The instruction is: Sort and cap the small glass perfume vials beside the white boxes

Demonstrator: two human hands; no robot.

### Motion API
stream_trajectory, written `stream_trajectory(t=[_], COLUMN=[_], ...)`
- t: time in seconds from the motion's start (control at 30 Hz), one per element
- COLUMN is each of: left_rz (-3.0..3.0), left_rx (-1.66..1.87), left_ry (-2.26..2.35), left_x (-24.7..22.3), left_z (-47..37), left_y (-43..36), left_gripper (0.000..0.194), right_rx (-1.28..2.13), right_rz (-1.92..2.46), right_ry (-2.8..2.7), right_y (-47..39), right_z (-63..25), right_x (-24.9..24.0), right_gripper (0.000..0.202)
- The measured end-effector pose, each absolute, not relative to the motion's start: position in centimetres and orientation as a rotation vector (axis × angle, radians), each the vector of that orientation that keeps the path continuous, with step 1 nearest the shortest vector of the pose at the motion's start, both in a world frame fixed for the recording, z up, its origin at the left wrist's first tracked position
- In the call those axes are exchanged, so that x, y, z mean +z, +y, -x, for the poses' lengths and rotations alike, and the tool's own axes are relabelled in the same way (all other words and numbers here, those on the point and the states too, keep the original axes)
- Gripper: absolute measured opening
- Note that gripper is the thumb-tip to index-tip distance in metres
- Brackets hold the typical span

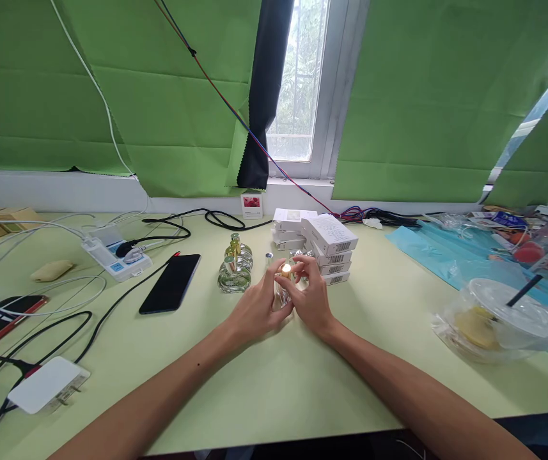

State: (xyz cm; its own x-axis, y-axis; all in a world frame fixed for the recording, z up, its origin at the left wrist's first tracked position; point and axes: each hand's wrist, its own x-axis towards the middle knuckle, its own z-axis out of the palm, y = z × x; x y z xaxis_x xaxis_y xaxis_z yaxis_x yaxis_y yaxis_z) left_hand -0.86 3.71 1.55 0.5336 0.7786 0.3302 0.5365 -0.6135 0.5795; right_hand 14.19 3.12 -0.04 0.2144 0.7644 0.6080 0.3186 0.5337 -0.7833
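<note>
My left hand [260, 305] and my right hand [313, 297] meet at the middle of the table, both closed around a small clear glass perfume bottle [283, 295] with a gold top. The fingers of both hands are at its neck and top, and they hide part of the glass. To the left stands a row of greenish perfume bottles [234, 280] with gold and silvery caps. More small clear bottles [297, 254] show partly behind my fingers. Just beyond my right hand are stacks of white boxes [332, 235] with barcodes on their sides.
A dark phone [171, 284], a power strip [116, 252] and a white charger [49, 384] with looping cables lie on the left. At the right are a lidded plastic cup [489, 316] in a bag and blue sheeting [446, 252] under clutter. A small picture card [252, 204] stands by the window.
</note>
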Motion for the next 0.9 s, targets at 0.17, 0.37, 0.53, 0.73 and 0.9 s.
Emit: stream_trajectory(t=[0.17,0.37,0.53,0.73,0.9], left_rz=[-2.362,-2.347,-2.353,-2.361,-2.375], left_rx=[0.813,0.864,0.857,0.864,0.856], left_ry=[1.063,1.010,1.036,1.031,1.036], left_x=[1.74,1.74,1.57,1.84,1.76], left_z=[0.79,0.77,0.79,0.76,0.79], left_y=[3.54,3.52,3.64,3.58,3.60], left_gripper=[0.078,0.078,0.081,0.079,0.077], right_rx=[0.331,0.223,0.211,0.271,0.334], right_rz=[0.984,0.875,0.890,0.927,0.978], right_ry=[-1.422,-1.507,-1.514,-1.473,-1.429], right_y=[2.91,2.83,3.02,3.15,3.00], right_z=[-14.18,-14.24,-14.33,-14.28,-14.18], right_x=[0.12,0.25,0.25,0.13,0.25], right_gripper=[0.031,0.028,0.025,0.023,0.027])
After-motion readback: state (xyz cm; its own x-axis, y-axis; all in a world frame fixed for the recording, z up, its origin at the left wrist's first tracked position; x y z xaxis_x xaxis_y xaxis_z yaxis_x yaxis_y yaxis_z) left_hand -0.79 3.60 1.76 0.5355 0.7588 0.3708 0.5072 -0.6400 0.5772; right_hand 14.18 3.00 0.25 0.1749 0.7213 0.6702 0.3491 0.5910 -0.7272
